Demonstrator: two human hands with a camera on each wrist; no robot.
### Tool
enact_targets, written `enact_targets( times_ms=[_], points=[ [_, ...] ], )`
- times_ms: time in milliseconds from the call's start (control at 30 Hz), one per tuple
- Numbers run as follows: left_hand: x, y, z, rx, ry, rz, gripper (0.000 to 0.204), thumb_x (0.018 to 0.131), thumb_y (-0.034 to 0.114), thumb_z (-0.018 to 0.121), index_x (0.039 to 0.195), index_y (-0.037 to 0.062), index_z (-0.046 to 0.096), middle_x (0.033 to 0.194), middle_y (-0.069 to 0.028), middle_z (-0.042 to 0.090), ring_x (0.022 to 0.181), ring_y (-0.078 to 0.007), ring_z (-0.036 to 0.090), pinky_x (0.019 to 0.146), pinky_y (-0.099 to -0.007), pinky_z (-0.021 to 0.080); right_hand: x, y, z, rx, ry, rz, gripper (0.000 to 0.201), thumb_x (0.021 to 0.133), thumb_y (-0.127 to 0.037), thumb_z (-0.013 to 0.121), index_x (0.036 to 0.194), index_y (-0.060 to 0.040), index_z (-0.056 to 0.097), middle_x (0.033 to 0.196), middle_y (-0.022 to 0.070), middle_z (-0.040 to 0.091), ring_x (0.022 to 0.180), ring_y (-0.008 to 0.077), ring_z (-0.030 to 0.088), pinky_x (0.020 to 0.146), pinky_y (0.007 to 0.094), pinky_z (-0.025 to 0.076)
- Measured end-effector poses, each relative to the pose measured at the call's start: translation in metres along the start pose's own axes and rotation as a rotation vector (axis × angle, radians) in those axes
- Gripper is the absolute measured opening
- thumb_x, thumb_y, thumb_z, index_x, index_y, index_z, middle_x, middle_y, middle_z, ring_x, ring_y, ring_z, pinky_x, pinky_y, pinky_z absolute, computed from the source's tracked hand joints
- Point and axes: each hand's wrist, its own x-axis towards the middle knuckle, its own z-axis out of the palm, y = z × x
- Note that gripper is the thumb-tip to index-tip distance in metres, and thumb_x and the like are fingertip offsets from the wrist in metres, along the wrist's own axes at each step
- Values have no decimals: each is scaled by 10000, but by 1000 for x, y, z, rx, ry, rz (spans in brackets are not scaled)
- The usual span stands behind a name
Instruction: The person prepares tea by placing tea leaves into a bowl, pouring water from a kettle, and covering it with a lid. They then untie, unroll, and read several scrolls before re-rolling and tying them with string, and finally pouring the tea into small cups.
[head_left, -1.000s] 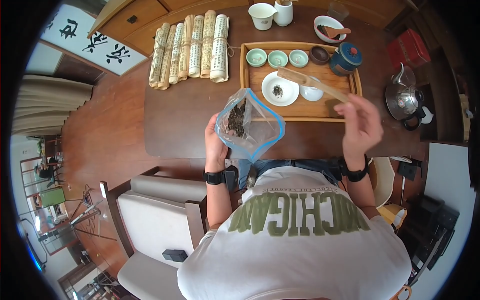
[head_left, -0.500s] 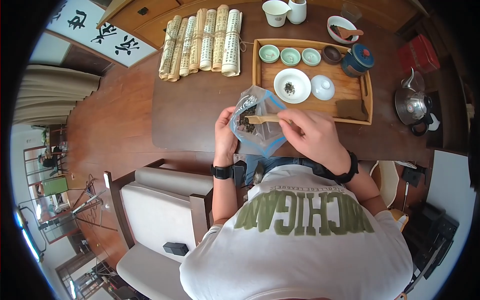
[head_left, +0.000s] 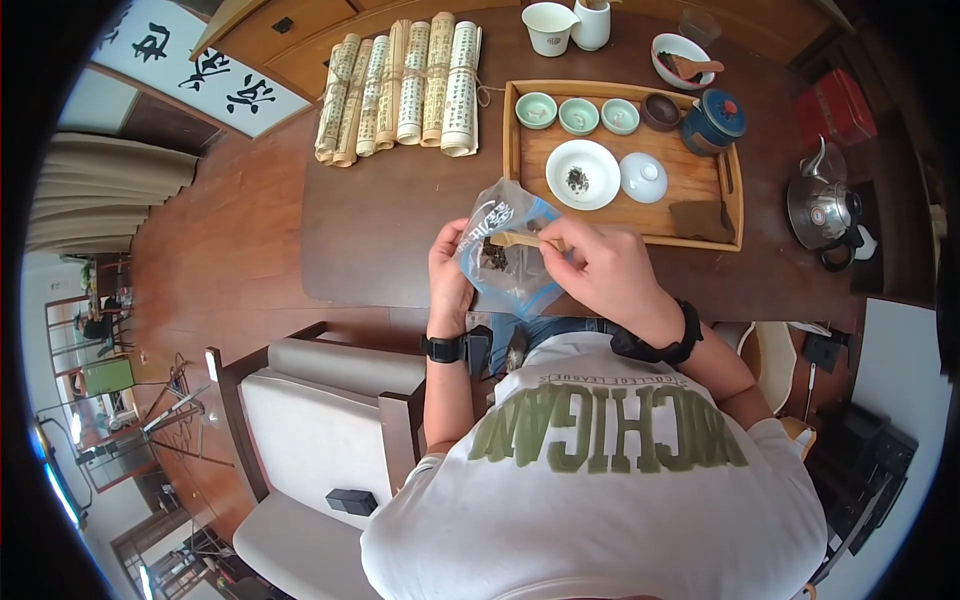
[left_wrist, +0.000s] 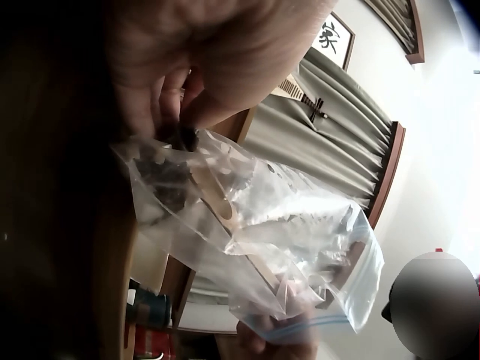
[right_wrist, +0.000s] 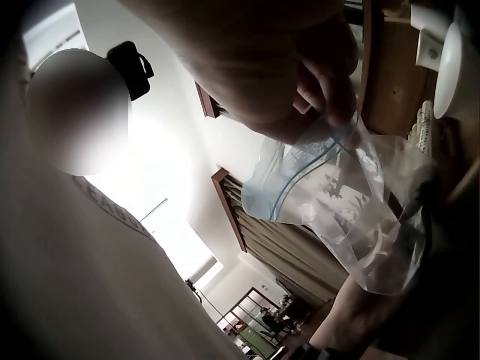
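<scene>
My left hand [head_left: 450, 275] grips the side of a clear zip bag [head_left: 504, 207] with a blue seal, held over the table's front edge. Dark tea leaves [head_left: 494, 256] lie inside it. With thumb and fingers my right hand [head_left: 620, 280] pinches a wooden tea scoop [head_left: 518, 240], whose far end is inside the bag among the leaves. Through the plastic in the left wrist view, the scoop [left_wrist: 217, 202] points toward the bag's bottom corner. Beyond the bag, a white bowl [head_left: 583, 158] holds a small heap of leaves; a white lid [head_left: 644, 178] lies beside it.
On the wooden tray [head_left: 640, 238] stand green cups [head_left: 578, 116], a dark cup [head_left: 660, 112], a blue canister [head_left: 713, 122] and a brown cloth [head_left: 700, 218]. Paper scrolls [head_left: 410, 95] lie at left. A kettle [head_left: 825, 205] and red box [head_left: 838, 108] stand at right.
My right hand, with the scoop, has come from over the tray down and left into the bag. Over the last half second it has shifted slightly further left, and the bag has tilted.
</scene>
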Motion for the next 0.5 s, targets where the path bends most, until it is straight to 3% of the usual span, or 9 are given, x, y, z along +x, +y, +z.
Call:
enact_targets(
  times_ms=[67, 167, 267, 500],
  points=[
    [4, -5, -3, 30, 24, -11, 291, 957, 112, 736, 1223, 40, 641, 1034, -23, 704, 792, -91, 667, 635, -221, 544, -1, 2, -2, 62, -48, 132, 108, 866, -83, 748, 930, -68, 662, 736, 83, 722, 606, 244, 706, 540, 337, 527],
    [6, -8, -5, 3, 48, -15, 236, 977, 65, 695, 1207, 30, 649, 1020, -37, 716, 774, -93, 675, 615, -209, 551, 0, 6, -3, 252, -56, 287, 104, 897, -93, 739, 962, -49, 670, 770, 106, 737, 620, 207, 723, 555, 323, 528],
    [11, -15, -14, -49, 21, -20, 184, 1031, -19, 583, 1206, -48, 634, 1042, -101, 741, 904, -120, 707, 813, -249, 582, -3, 12, -3, 368, -88, 381, 104, 932, -103, 720, 988, -32, 669, 800, 115, 748, 624, 167, 719, 564, 312, 526],
    [13, -19, -16, -75, 0, 17, 166, 1035, -3, 592, 1191, -49, 627, 1008, -94, 739, 876, -117, 706, 797, -241, 580, -4, 15, -5, 552, -103, 489, 105, 986, -91, 676, 1032, 1, 654, 803, 77, 750, 610, 95, 666, 540, 259, 501]
  ],
)
